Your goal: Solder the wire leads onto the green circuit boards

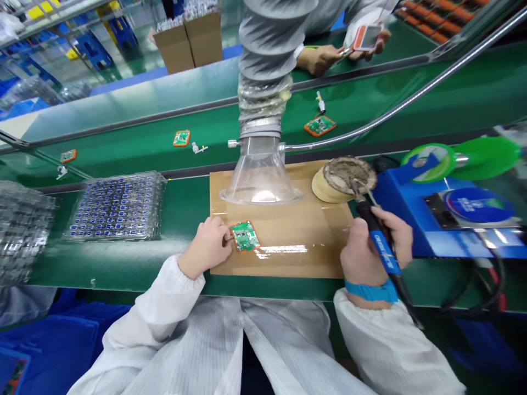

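Note:
My left hand (209,246) is closed at the left edge of a green circuit board (246,236) in an orange frame, pinching something thin and dark beside it. The board lies on a brown cardboard sheet (296,263). In my right hand (370,252) is a blue and black soldering iron (383,249). Its tip end reaches into a round, cream-coloured pot (335,184) with a crusted rim, at the back right of the cardboard. A clear funnel hood (262,173) hangs over the cardboard, behind the board.
Stacked clear trays (117,206) stand at left. A blue station (403,214) with a green reel (430,163) is at right. More boards (320,125) lie on the green belt (144,148) behind. Across it, another person's hands (321,59) hold an orange-framed device. A grey hose (267,55) hangs centrally.

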Demonstrator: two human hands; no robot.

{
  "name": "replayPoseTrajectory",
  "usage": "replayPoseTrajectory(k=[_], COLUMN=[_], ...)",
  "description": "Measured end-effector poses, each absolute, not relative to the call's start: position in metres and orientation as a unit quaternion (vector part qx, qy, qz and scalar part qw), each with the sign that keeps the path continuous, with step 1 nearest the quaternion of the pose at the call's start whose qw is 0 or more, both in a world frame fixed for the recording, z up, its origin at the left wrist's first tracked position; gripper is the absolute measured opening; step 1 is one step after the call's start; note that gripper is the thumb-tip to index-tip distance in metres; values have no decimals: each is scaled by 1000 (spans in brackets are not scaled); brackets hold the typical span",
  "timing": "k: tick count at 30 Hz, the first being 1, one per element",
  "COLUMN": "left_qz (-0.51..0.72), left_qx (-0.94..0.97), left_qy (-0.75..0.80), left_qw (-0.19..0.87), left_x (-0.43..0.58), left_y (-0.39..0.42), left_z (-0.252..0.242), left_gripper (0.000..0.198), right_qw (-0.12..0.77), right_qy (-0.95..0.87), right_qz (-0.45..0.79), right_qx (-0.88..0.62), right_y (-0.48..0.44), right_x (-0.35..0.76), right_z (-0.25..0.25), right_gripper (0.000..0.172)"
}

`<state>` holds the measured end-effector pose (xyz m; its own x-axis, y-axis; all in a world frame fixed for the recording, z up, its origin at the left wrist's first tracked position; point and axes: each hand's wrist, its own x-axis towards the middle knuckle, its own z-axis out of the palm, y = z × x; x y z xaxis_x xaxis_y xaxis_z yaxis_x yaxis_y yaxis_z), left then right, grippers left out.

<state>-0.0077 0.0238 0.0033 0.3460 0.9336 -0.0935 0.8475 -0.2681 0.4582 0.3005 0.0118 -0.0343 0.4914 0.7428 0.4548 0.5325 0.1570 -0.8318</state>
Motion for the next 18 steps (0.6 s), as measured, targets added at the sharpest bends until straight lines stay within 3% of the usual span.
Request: replayPoseTrajectory(k=[3, 7, 9, 12, 15, 18], left_qz=[123, 188, 226, 283, 360, 404], left_qx=[753, 548, 439, 386, 389, 438], left_qy=[579, 550, 548, 574, 588, 660], left_qw=[288, 602, 675, 665, 611, 457], left_x=[-13, -45, -68, -96, -106, -101], left_y=[21, 41, 62, 109, 171, 234], left_z=[11, 23, 31, 42, 49, 48], left_gripper=[17, 16, 21, 25, 15, 7], right_qw=[596, 627, 614, 602, 601, 593], right_qy=[-464, -441, -469, -515, -523, -528], right_qz=[74, 96, 103, 106, 104, 89], right_qx=[-651, -635, -627, -601, -596, -601], right_y=[18, -4, -18, -30, -28, -23], right_x=[302, 289, 283, 277, 273, 272], right_z=[-34, -41, -45, -48, -44, -36], right_gripper=[29, 31, 29, 22, 19, 16])
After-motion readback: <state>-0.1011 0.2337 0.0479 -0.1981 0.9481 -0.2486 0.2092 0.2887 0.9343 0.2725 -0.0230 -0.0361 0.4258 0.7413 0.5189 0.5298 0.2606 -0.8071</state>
